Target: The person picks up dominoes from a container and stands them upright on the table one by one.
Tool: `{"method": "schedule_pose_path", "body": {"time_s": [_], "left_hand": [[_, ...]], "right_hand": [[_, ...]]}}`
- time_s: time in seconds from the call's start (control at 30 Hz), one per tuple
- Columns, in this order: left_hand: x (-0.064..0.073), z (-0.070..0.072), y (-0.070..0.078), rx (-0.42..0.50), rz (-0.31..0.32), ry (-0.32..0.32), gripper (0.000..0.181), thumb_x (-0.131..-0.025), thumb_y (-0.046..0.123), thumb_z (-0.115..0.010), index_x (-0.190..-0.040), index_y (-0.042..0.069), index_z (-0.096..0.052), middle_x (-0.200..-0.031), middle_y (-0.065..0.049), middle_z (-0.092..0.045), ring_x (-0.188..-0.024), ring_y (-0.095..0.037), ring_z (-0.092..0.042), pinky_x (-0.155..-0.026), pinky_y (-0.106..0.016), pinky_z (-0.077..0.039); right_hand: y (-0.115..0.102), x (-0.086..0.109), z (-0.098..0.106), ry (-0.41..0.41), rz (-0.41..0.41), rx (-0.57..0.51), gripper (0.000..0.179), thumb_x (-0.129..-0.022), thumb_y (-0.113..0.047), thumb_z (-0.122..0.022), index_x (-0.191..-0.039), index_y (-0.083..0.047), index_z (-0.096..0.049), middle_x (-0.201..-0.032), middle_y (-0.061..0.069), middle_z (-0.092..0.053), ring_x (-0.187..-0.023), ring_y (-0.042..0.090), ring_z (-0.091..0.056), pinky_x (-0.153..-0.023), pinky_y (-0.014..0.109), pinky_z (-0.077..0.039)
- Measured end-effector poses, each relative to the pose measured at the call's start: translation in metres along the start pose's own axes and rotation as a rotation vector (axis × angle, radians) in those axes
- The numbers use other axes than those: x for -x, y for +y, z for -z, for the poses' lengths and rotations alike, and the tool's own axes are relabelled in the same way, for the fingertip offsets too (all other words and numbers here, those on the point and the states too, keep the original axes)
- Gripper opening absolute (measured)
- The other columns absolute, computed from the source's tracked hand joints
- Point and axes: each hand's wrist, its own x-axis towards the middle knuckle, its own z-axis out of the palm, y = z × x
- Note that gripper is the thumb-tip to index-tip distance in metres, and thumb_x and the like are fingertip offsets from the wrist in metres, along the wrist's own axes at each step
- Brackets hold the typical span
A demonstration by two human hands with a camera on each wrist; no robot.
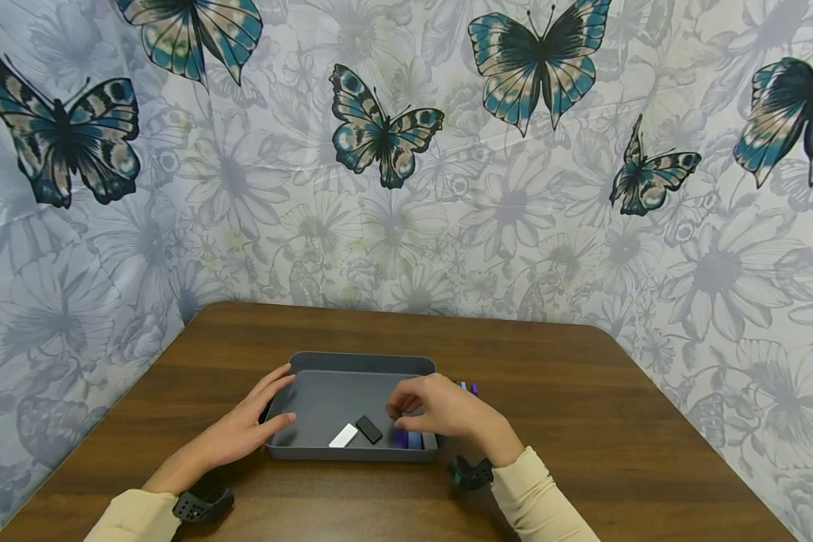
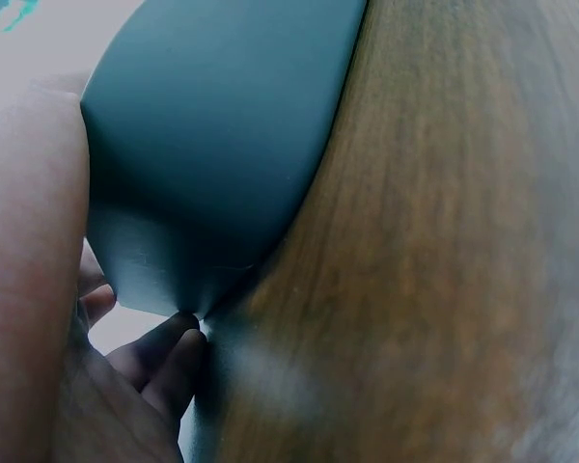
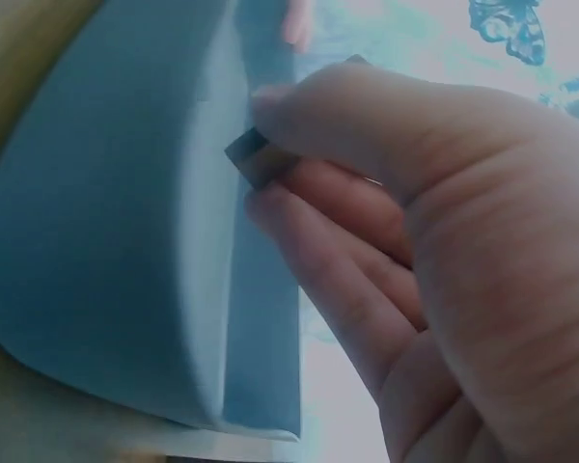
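Note:
A shallow grey tray lies on the table in the head view. My left hand rests at its left side, fingers extended along the rim and thumb reaching over the edge; the left wrist view shows fingertips at the tray wall. Over the tray's right part, my right hand pinches a small dark block between thumb and fingers. Inside the tray, a white block lies tilted beside a black block. Along the front right wall stand a purple block, a blue block and a grey block.
Just right of the tray, small blue and purple pieces show on the brown wooden table, partly hidden by my right hand. A butterfly-patterned cloth hangs behind the table. Both wrists wear black straps.

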Motion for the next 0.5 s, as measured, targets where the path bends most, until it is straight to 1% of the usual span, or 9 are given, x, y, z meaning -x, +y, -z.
{"method": "schedule_pose_path", "body": {"time_s": [0.2,0.37,0.47,0.5], "left_hand": [[-0.001,0.0,0.0,-0.003,-0.009,0.006,0.068,-0.103,0.031,-0.064,-0.156,-0.003,-0.036,-0.169,-0.021,-0.018,-0.151,-0.052,-0.022,-0.108,-0.073,-0.031],[-0.001,0.0,0.0,-0.005,-0.017,0.013,0.067,-0.103,0.028,-0.064,-0.155,-0.003,-0.037,-0.168,-0.021,-0.019,-0.15,-0.052,-0.023,-0.108,-0.073,-0.032],[-0.001,0.0,0.0,-0.001,-0.017,0.011,0.067,-0.103,0.028,-0.064,-0.156,-0.003,-0.037,-0.168,-0.021,-0.018,-0.151,-0.052,-0.023,-0.108,-0.073,-0.032],[-0.001,0.0,0.0,0.0,-0.017,0.011,0.067,-0.103,0.028,-0.064,-0.156,-0.003,-0.037,-0.168,-0.021,-0.018,-0.151,-0.052,-0.023,-0.108,-0.073,-0.032]], "right_hand": [[0.001,0.006,0.012,0.03,-0.027,-0.033,0.016,-0.094,-0.012,-0.075,-0.109,-0.017,-0.07,-0.102,-0.01,-0.071,-0.099,0.005,-0.07,-0.09,0.026,-0.057],[0.002,0.013,0.022,0.07,-0.055,-0.044,0.018,-0.094,-0.01,-0.074,-0.111,-0.013,-0.07,-0.102,-0.009,-0.071,-0.098,0.006,-0.07,-0.091,0.034,-0.058],[0.004,0.015,0.026,0.092,-0.051,-0.057,0.017,-0.094,-0.009,-0.074,-0.111,-0.01,-0.07,-0.102,-0.008,-0.071,-0.098,0.007,-0.07,-0.091,0.038,-0.058],[0.005,0.016,0.027,0.099,-0.051,-0.061,0.017,-0.094,-0.009,-0.074,-0.111,-0.01,-0.07,-0.102,-0.007,-0.071,-0.098,0.007,-0.07,-0.091,0.038,-0.058]]}}
